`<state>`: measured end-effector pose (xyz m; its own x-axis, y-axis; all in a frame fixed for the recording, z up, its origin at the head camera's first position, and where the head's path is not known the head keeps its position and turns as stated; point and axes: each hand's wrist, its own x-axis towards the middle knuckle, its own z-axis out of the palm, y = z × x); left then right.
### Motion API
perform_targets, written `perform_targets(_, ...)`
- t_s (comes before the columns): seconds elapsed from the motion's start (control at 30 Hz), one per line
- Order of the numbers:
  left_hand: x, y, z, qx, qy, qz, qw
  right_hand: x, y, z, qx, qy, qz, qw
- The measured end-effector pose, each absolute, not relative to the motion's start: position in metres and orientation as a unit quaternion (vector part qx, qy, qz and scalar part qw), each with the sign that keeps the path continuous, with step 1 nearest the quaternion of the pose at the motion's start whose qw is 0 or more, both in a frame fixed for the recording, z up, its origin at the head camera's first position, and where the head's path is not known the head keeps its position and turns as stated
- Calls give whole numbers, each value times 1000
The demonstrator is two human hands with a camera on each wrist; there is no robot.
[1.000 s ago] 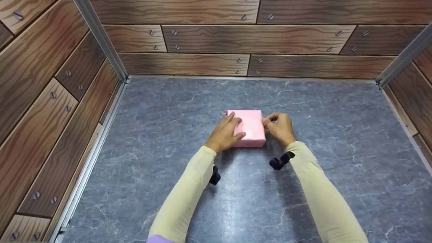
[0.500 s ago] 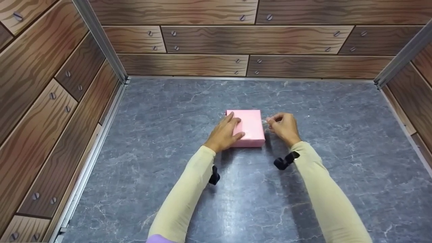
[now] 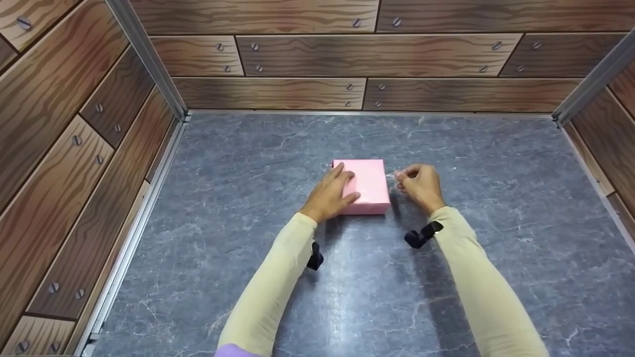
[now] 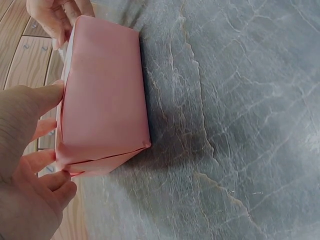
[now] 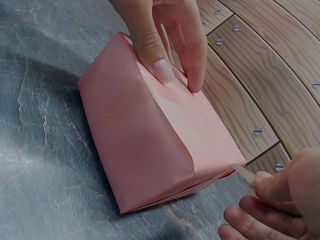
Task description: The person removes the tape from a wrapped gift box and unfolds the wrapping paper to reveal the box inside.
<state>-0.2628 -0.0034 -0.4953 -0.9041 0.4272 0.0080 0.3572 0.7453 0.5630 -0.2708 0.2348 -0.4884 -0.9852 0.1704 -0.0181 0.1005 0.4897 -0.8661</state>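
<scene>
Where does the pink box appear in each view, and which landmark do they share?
Head: the pink box is just right of centre.
Left wrist: the box is left of centre.
Right wrist: the box is near the middle.
Shared landmark: the left hand on it.

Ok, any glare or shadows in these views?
Head: a glare streak on the grey tabletop, nearer the camera than the pink box, whose top shows a faint sheen; left wrist: a soft shadow on the tabletop beside the box; right wrist: a bright patch on the tabletop at the left edge.
</scene>
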Motion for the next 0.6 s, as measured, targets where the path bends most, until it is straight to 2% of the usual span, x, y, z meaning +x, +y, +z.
perform_targets(0.6, -263, -4, -494, 217, 931, 289, 54, -268, 240, -487, -84, -854, 513, 39)
